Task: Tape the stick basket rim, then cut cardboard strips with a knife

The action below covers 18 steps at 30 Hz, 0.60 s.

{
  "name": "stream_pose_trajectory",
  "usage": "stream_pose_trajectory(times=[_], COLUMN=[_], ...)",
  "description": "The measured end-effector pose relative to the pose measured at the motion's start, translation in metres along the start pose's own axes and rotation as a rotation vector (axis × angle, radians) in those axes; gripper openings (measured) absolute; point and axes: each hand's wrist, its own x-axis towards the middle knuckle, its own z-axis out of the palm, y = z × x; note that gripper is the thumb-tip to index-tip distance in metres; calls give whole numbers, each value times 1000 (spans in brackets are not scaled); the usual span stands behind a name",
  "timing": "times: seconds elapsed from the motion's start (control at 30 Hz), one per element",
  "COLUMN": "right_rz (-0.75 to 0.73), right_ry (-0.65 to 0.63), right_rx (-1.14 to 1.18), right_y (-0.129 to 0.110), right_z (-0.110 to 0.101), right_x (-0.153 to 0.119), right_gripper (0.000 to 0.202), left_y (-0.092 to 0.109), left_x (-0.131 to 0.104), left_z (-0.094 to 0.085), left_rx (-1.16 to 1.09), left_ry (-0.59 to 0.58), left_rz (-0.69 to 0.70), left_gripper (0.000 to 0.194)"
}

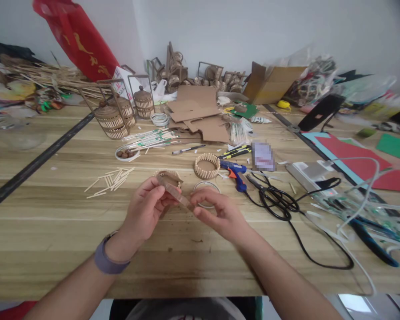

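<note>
A narrow brown cardboard strip [175,191] stretches between my hands over the table. My left hand [142,211] pinches its upper end between thumb and fingers, a purple band around the wrist. At the lower end, the thumb and fingertips of my right hand [222,215] close on the strip. Just behind my left fingers sits a ring edged with short sticks [168,173], partly hidden. A second stick-walled cardboard ring [206,166] stands farther right. A thin white ring [206,185] lies behind my right hand, which covers part of it.
Loose short sticks [111,180] lie at left. A blue glue gun [235,171], black-handled scissors [276,200] and a power strip [308,178] with trailing cables occupy the right. Cardboard sheets [196,106], lidded stick baskets [144,103] and a cardboard box [271,82] stand toward the wall.
</note>
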Motion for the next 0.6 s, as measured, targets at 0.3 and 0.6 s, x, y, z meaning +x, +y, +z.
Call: stream_pose_trajectory(times=[0.3,0.6], right_rz=[154,143], right_ry=[180,465], right_rx=[554,531], right_y=[6,6], right_z=[-3,-31], right_x=[-2,4], right_gripper=[36,40], left_y=[-12,-21], left_x=[-2,15], left_z=[-7,-16], left_rx=[823,1606], left_ry=[4,-39], left_rz=[364,400], left_gripper=[16,18])
